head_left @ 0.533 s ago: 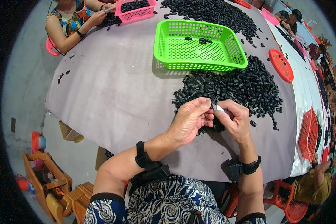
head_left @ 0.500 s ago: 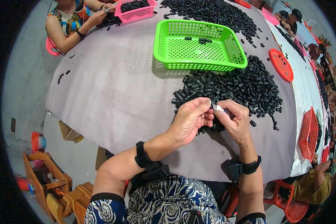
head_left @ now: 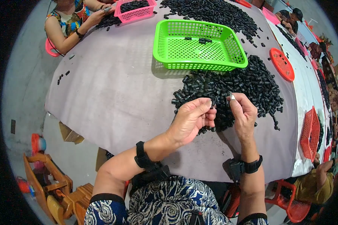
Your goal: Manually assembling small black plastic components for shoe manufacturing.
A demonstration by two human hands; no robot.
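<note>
My left hand [head_left: 193, 120] is closed in a pinch, palm turned toward me. A small black plastic part [head_left: 213, 105] shows at its thumb and fingertips, mostly hidden by them. Just to the right, apart from it, my right hand [head_left: 244, 115] pinches a small pale, shiny piece [head_left: 232, 97] between thumb and forefinger; its exact kind is too small to tell. Both hands are over the near edge of a heap of black plastic parts [head_left: 261, 88]. Beyond the heap stands a bright green basket [head_left: 165, 62] with a few black parts [head_left: 204, 40] in it.
A grey cloth covers the table [head_left: 112, 90]. Farther off are a larger black heap [head_left: 218, 17] and a pink basket [head_left: 137, 14] beside a co-worker [head_left: 69, 30]. To the right lie a red lid [head_left: 282, 64] and a red basket [head_left: 310, 134]. A wooden chair [head_left: 49, 180] stands lower left.
My right hand has drawn away from my left, to the right and slightly upward, with the pale piece still pinched. My left hand has barely moved.
</note>
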